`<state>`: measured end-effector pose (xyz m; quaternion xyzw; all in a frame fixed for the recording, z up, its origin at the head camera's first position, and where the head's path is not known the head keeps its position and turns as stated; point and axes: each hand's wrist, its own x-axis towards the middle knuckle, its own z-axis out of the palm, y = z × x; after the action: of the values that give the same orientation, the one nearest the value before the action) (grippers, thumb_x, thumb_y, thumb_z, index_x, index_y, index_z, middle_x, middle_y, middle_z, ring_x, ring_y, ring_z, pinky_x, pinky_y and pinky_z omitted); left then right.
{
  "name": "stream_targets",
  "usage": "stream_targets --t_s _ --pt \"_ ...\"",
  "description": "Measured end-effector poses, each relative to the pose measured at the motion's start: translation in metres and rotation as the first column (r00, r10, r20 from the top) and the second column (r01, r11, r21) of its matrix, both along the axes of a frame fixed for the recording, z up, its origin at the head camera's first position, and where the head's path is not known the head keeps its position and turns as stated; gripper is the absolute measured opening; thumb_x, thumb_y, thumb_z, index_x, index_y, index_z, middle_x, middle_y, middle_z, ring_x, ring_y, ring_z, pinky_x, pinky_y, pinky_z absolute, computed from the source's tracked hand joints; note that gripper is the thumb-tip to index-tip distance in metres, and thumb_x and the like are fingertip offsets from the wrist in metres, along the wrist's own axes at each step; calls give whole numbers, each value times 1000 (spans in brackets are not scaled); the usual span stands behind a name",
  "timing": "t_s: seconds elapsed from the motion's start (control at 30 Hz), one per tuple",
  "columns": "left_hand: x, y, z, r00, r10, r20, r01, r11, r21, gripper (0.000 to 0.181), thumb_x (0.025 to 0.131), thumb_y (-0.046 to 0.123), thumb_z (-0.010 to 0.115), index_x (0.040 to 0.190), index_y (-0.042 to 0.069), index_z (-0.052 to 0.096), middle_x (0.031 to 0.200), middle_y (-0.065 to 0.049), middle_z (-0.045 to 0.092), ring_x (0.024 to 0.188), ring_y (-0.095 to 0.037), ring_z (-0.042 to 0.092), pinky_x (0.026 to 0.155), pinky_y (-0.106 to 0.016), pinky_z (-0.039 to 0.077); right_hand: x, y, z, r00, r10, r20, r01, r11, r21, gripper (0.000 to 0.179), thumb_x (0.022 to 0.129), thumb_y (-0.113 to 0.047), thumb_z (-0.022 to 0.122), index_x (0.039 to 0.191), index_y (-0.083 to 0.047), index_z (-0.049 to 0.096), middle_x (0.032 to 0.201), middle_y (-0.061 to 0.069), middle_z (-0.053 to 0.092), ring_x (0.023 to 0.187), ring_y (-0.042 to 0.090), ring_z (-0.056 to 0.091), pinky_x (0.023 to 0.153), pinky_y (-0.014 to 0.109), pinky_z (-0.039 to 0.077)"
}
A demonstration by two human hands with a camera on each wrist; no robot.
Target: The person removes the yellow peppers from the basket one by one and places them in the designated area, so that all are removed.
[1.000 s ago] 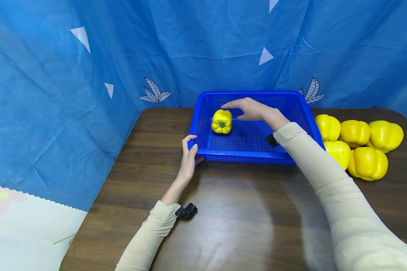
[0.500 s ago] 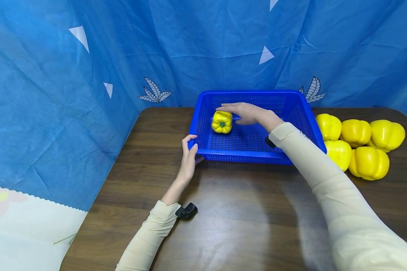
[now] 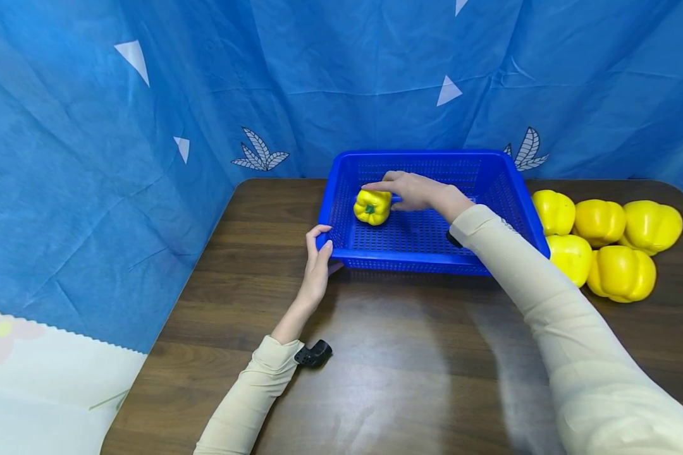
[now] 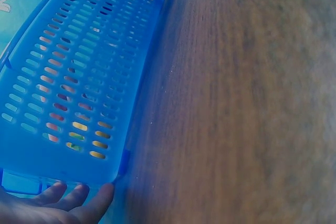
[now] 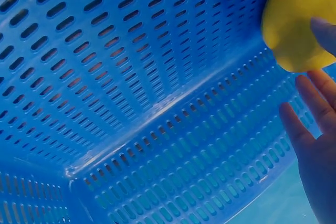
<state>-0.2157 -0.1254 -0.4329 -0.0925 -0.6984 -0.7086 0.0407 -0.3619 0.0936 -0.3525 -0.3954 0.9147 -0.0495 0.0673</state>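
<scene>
A yellow bell pepper (image 3: 371, 210) with a green stem sits in the left part of a blue plastic basket (image 3: 415, 260). My right hand (image 3: 412, 191) reaches into the basket and holds the pepper, fingers along its far side and thumb on its near right side. In the right wrist view the pepper (image 5: 296, 24) lies between the thumb and fingers of the hand (image 5: 321, 153). My left hand (image 3: 315, 268) grips the basket's front left corner. Its fingertips touch the basket's lower corner in the left wrist view, where the hand (image 4: 68, 205) is partly cut off.
Several more yellow bell peppers (image 3: 620, 273) stand on the wooden table (image 3: 387, 354), close to the basket's right side. A blue curtain (image 3: 353, 76) hangs right behind the table. Black wrist cameras (image 3: 313, 354) sit at both cuffs.
My right hand has moved slightly down and left onto the pepper and closed around it. The pepper has tipped a little. My left hand stays at the basket corner.
</scene>
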Motion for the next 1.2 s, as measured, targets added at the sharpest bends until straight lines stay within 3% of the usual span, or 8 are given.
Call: stream_targets --t_s 0.1,0.2,0.3,0.53,0.9,1.2 --pt "0 0 0 1000 1 -3 -1 1000 4 40 96 27 30 132 11 22 147 -16 16 127 -44 37 100 -64 38 0 -1 0 1000 -1 -27 1 1000 -8 61 88 -17 63 142 -30 38 118 14 53 104 29 53 96 45 47" --pt "0 0 0 1000 -3 -4 3 1000 0 39 97 27 30 132 12 21 147 -14 15 129 -43 36 100 -64 37 0 -1 0 1000 -12 -16 12 999 -30 60 87 -17 64 142 -28 40 114 14 54 99 28 52 93 45 48" --pt "0 0 1 1000 -6 -4 6 1000 0 39 97 28 30 132 13 22 148 -13 14 131 -43 34 101 -64 36 0 -2 0 1000 -15 10 16 998 -66 60 86 -17 66 141 -24 41 118 16 51 103 30 51 95 47 47" --pt "0 0 1 1000 -7 -2 7 1000 4 39 97 27 30 132 12 21 148 -13 13 131 -44 33 101 -64 36 -1 -8 -3 996 32 79 -20 989 -149 60 84 -10 68 138 -14 42 143 15 42 132 35 40 110 52 34" --pt "-1 0 0 1000 -13 -14 14 1000 5 40 97 29 30 132 13 21 147 -14 15 130 -45 34 101 -64 36 1 -8 0 998 49 43 -45 995 -90 58 83 -12 68 136 -24 48 133 16 53 123 35 49 104 52 41" --pt "-1 0 0 1000 -4 -5 4 1000 25 39 97 26 30 132 10 22 145 -15 18 127 -44 37 100 -64 37 2 -7 1 998 11 59 -6 996 -85 58 83 -18 69 136 -25 48 132 14 55 119 33 50 102 50 42"
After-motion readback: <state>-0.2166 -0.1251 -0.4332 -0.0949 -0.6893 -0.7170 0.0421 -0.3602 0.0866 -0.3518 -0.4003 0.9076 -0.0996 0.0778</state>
